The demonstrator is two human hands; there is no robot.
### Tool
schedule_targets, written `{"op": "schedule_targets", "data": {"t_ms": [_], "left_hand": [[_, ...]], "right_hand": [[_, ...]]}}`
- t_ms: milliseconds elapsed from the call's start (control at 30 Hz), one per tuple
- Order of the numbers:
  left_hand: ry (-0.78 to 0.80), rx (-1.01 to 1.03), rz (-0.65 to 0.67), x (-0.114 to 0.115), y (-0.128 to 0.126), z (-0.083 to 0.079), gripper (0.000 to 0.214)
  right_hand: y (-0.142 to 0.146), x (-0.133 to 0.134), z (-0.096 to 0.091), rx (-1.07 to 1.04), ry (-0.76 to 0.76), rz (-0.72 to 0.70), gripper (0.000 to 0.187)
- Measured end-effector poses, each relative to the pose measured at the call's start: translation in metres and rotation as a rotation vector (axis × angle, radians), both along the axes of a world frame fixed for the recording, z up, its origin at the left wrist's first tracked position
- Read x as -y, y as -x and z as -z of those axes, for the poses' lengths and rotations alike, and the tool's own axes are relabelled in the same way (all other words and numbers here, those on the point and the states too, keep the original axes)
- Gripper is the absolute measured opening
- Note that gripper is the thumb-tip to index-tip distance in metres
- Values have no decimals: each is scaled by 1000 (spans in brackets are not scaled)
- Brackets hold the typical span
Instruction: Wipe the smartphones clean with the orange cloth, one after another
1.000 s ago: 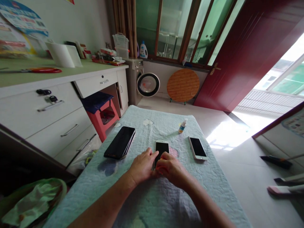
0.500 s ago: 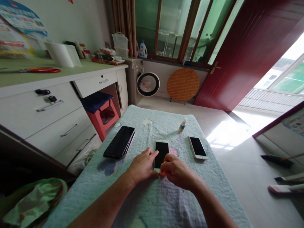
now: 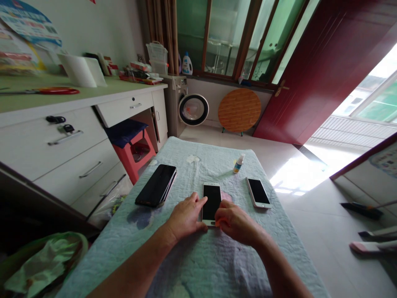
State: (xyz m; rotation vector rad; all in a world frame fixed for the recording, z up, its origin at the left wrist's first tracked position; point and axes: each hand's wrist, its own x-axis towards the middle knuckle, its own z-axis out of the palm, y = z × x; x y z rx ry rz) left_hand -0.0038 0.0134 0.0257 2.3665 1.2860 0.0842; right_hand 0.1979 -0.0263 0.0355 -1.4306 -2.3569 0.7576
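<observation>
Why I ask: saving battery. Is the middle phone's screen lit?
No, the middle phone has a black screen wherever the hands leave it visible.

Light: I get daylight from the right, doorway point(image 3: 350, 124) overexposed, floor point(image 3: 291, 176) glaring | Shadow: bottle point(image 3: 238, 164) throws a soft one leftward; cloth point(image 3: 198, 269) darkens toward frame bottom | Dim: bin point(image 3: 84, 250) sits in murk | Lens: wide-angle stretch slants door point(image 3: 310, 74) | Focus: phone point(image 3: 212, 196) fairly sharp, poster point(image 3: 31, 27) print smeared
</observation>
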Motion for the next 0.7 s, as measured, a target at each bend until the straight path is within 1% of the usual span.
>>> {"op": "schedule_targets", "data": {"t_ms": [167, 267, 433, 567, 700], "left_hand": [[10, 5, 17, -1, 1, 0, 79], [-2, 6, 20, -1, 2, 0, 79], [-8, 4, 8, 0, 1, -1, 80], [-32, 11, 20, 0, 1, 1, 79], [-34, 17, 23, 0, 2, 2, 80]], "right_hand": [[16, 0, 6, -63, -44, 14, 14], [18, 1, 5, -63, -45, 15, 15], [6, 0, 1, 5, -17, 21, 20], [-9, -2, 3, 47, -13, 65, 23], [-18, -5, 3, 12, 1, 117, 22]]}}
